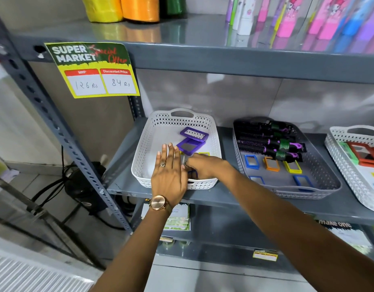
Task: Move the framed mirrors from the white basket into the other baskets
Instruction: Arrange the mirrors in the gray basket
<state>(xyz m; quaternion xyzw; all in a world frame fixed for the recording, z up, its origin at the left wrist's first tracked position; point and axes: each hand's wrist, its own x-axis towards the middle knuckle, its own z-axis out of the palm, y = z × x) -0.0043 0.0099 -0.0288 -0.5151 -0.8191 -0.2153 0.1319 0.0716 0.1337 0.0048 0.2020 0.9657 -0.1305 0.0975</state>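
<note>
Grey metal shelving [224, 199] carries three baskets side by side on its middle shelf. At the left stands the white perforated plastic basket [144, 144], its long axis running from the shelf's front edge toward the back wall. Inside it, toward the back right, lie two purple-framed rectangular mirrors [191, 144], flat and glass up, one just behind the other, with their long sides running roughly left to right and slightly skewed. A yellow-framed mirror [204, 154] shows as a sliver just behind the right hand [203, 168]. That hand reaches into the front right corner of the basket, fingers curled down over a blue-framed mirror [192, 173] of which only an edge shows; whether the fingers have closed on it cannot be told. The left hand [169, 173], wearing a ring and a rose-gold wristwatch [158, 203], hovers flat over the basket's front, fingers straight and together, holding nothing.

To the right sits a grey perforated basket [329, 186] holding black-and-purple round hairbrushes [270, 142] at the back and blue, orange and yellow framed mirrors [272, 164] lying flat in front. Further right, a second white basket [339, 165] holds red and green framed mirrors [365, 153]. A yellow and green price card [93, 70] hangs from the shelf above.
</note>
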